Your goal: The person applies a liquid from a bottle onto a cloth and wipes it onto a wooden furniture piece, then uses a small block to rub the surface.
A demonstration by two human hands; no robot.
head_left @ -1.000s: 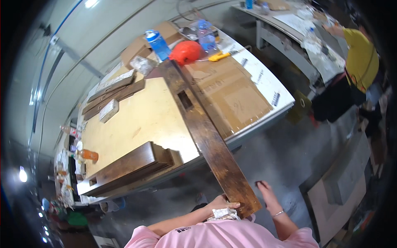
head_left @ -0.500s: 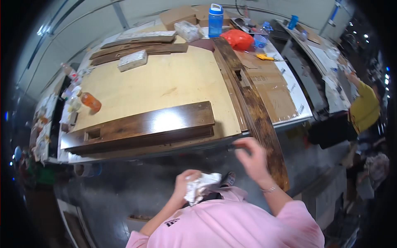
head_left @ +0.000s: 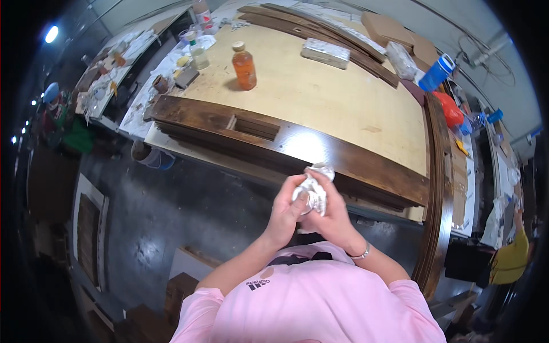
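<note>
Beside one worktable (head_left: pixel 331 103), two hands (head_left: pixel 281 219), curled nearly closed, clasp one crumpled white cloth (head_left: pixel 314 197).

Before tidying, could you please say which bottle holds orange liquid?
The upright, pale-capped bottle on the yellowish board; no other visible bottle shows orange contents.

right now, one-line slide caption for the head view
Left hand and right hand hold a crumpled white wad near dark boards stacked on a pale worktable.

Your tabletop (head_left: pixel 337 103) carries an orange bottle (head_left: pixel 244 70), a whitish block (head_left: pixel 325 54), a blue bottle (head_left: pixel 436 74) and a red bag (head_left: pixel 449 110).
</note>
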